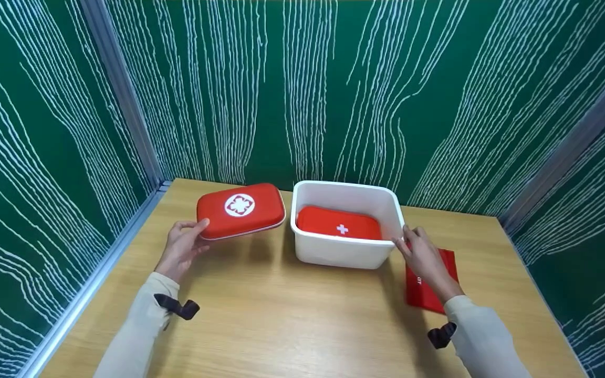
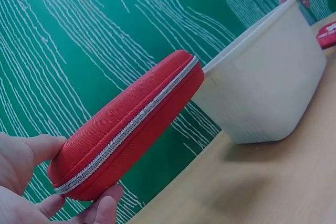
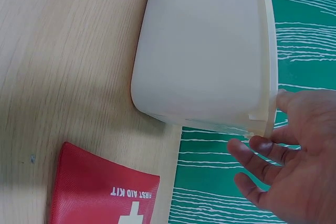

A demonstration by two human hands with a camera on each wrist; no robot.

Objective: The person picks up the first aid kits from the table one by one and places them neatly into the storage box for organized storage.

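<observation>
My left hand (image 1: 179, 248) pinches the near left corner of a red zippered first-aid case (image 1: 240, 211), thumb on top and fingers underneath. A white round emblem marks its lid, and a silver zipper runs along its side in the left wrist view. The case is held tilted above the table, left of a white plastic bin (image 1: 340, 255). Inside the bin lies a red pouch (image 1: 329, 219) with a white cross. At the bin's right corner, my right hand (image 1: 424, 256) pinches the rim (image 3: 271, 98) between thumb and fingers.
A flat red pouch (image 3: 94, 192) lettered "FIRST AID KIT" lies on the wooden table (image 1: 281, 325) right of the bin, partly hidden under my right arm in the head view. Green panels (image 1: 308, 105) with white wavy lines enclose the back and sides.
</observation>
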